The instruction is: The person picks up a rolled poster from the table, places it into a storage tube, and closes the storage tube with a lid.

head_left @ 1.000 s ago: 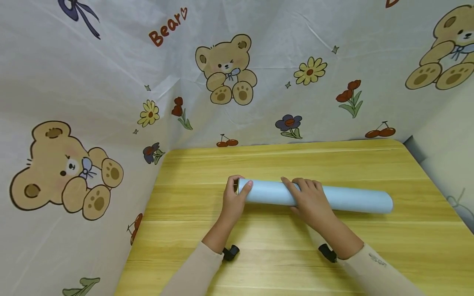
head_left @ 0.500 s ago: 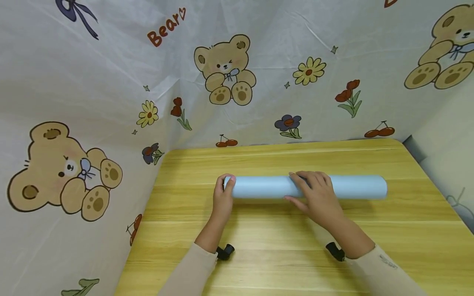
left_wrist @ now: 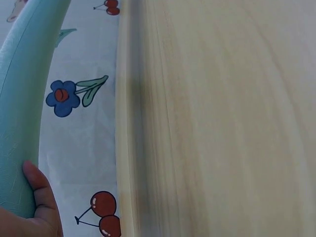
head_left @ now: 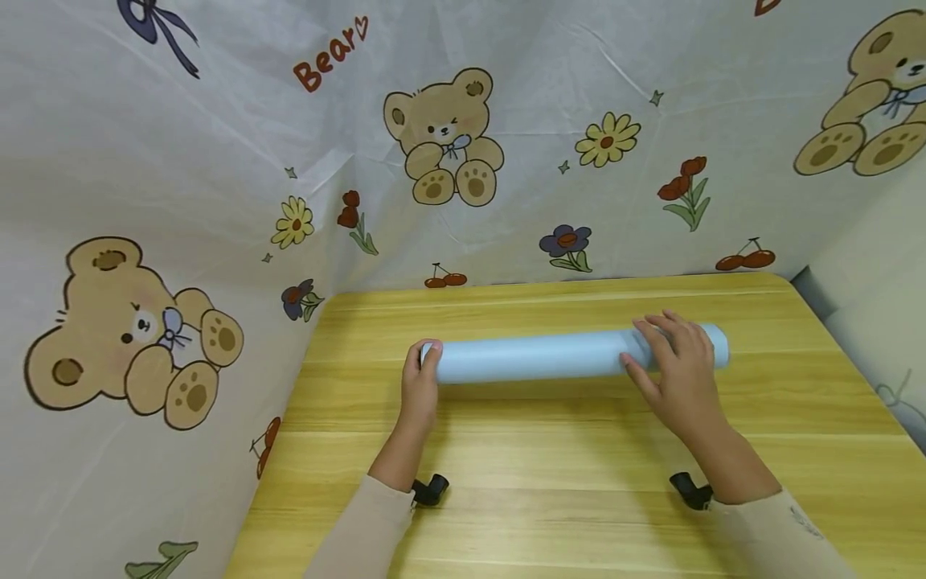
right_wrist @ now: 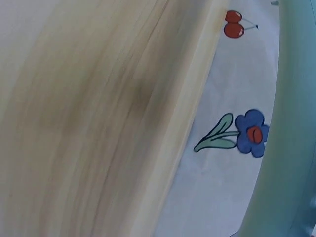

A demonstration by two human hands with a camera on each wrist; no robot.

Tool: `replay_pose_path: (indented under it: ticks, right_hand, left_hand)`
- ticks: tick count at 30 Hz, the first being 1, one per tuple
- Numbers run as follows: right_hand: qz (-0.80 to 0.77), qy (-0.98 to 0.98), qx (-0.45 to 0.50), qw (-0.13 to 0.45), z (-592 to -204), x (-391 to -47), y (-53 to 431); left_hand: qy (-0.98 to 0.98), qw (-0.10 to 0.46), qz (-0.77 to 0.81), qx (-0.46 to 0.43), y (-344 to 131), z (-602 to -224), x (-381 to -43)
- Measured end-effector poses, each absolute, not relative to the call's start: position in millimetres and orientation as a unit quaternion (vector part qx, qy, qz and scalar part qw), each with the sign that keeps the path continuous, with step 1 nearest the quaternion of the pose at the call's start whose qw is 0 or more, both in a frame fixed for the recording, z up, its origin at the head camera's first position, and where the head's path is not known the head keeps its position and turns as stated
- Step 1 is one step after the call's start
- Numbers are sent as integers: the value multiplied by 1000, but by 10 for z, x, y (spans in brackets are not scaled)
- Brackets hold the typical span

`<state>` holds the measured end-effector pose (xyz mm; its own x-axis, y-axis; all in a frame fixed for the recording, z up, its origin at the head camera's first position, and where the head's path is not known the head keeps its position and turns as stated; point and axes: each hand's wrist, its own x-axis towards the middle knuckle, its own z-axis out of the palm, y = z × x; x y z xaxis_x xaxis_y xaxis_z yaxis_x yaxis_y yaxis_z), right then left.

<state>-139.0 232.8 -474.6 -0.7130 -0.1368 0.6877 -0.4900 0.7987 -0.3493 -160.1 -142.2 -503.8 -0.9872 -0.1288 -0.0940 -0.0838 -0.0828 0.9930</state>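
A long light blue roll (head_left: 535, 359) is held up over the wooden table, its right end slightly higher in the head view. At its left end my left hand (head_left: 419, 386) grips it, thumb on the near side and fingers behind. Near the right end, my right hand (head_left: 682, 378) holds it with fingers laid over the top and thumb in front. The left wrist view has the roll (left_wrist: 22, 103) along its left edge, with the left hand (left_wrist: 42, 207) at the bottom. In the right wrist view the roll (right_wrist: 291, 128) fills the right side; the right hand is hidden there.
The wood-grain table (head_left: 535, 490) reaches back to a white cloth (head_left: 528, 48) printed with bears, flowers and cherries. That cloth also hangs along the left side. Small black wrist-mounted devices sit by the left sleeve (head_left: 362, 531) and right sleeve (head_left: 777, 531).
The right hand has moved right along the roll, from its middle to near the right end. The roll has shifted left and its right end has risen, the left hand moving with it.
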Motion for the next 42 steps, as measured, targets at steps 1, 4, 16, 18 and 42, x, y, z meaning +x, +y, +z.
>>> replay_pose_path:
  ticks: [1, 4, 16, 18, 42]
  right_hand:
    - [275, -887, 161, 334, -4757, -1387, 2373]
    - [318, -886, 99, 323, -4793, -1352, 2504]
    - [535, -837, -110, 30, -4835, -1201, 2768]
    - [542, -831, -123, -9, -4854, -1207, 2763]
    - [582, -803, -119, -44, -5157, -1308, 2589]
  left_hand:
    - [-677, 15, -731, 82, -1433, -5038, -1603]
    - [-677, 15, -730, 89, -1461, -5051, -1604]
    - [-667, 5, -738, 97, -1539, -5137, -1607]
    - [-665, -2, -740, 101, -1552, -5153, -1612]
    - [-725, -103, -675, 92, -1731, -5296, -1595]
